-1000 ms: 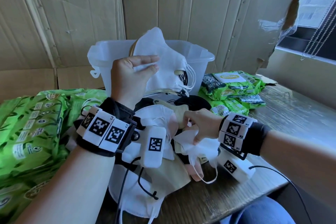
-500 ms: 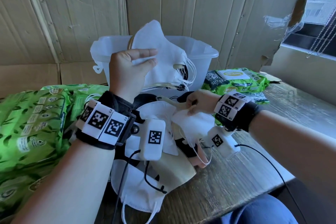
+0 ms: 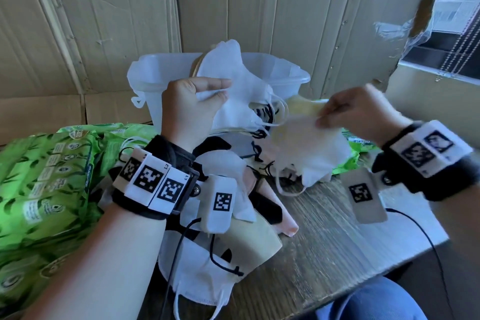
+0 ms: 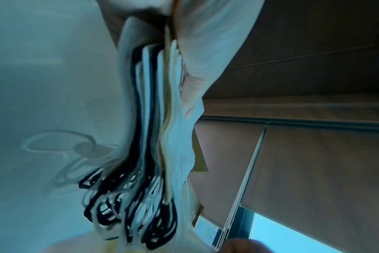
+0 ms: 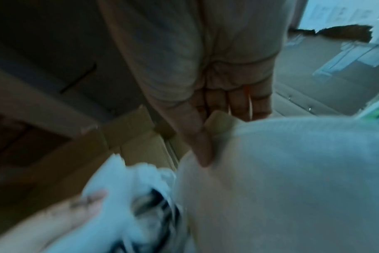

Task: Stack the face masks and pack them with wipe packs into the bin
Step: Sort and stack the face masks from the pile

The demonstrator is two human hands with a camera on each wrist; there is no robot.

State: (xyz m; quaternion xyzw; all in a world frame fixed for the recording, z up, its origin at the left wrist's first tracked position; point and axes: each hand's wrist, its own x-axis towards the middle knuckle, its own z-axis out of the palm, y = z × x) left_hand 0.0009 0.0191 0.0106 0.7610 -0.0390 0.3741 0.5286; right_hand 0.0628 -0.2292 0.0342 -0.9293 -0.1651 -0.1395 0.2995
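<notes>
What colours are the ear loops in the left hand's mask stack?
Black and white ear loops, clearest in the left wrist view.

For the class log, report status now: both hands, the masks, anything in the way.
Left hand grips mask stack before the bin. Right hand pinches one mask, not yet stacked. Loose masks on table.

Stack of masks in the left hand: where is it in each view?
Head: stack of masks, upper centre, before the bin.
Left wrist: centre, layered edges hanging, ear loops below.
Right wrist: bottom left, blurred.
Shared landmark: black ear loops.
</notes>
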